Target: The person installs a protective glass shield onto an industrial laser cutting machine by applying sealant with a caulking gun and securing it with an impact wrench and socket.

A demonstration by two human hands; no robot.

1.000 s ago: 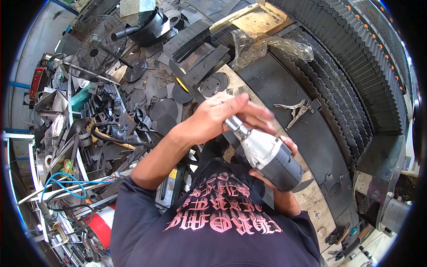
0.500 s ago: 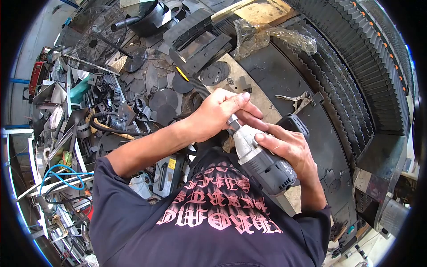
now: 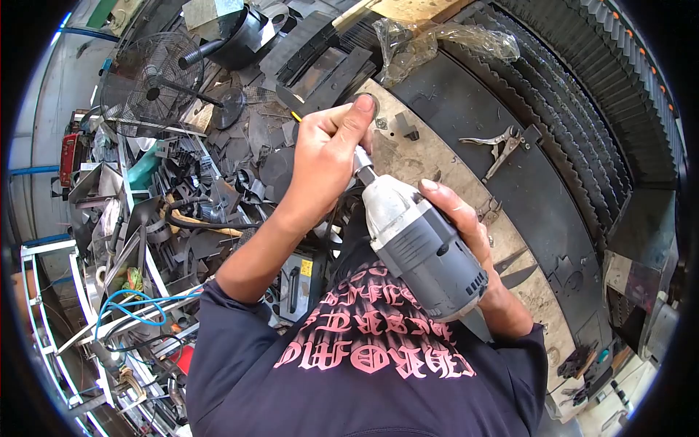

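A grey and black power wrench (image 3: 426, 251) hangs in front of the printed shirt, its nose pointing up and left. My right hand (image 3: 466, 229) is closed on its right side, thumb near the housing; the grip and most of those fingers are hidden behind the tool. At the tool's front end is a silver socket (image 3: 362, 162). My left hand (image 3: 328, 149) is closed round the far end of this socket, thumb stretched upward. Whatever else lies between the left fingers cannot be made out.
Beyond the hands runs a workbench (image 3: 444, 156) with locking pliers (image 3: 502, 142) and crumpled clear plastic (image 3: 437, 51). A standing fan (image 3: 153, 87) is at the upper left. Metal scraps (image 3: 196, 175) and a blue hose (image 3: 120, 313) lie left. Ridged dark metal (image 3: 561, 109) curves along the right.
My left hand has moved up and left. The wrench has turned more upright and looks larger, and its black base beyond the right hand is now hidden. More of the bench shows.
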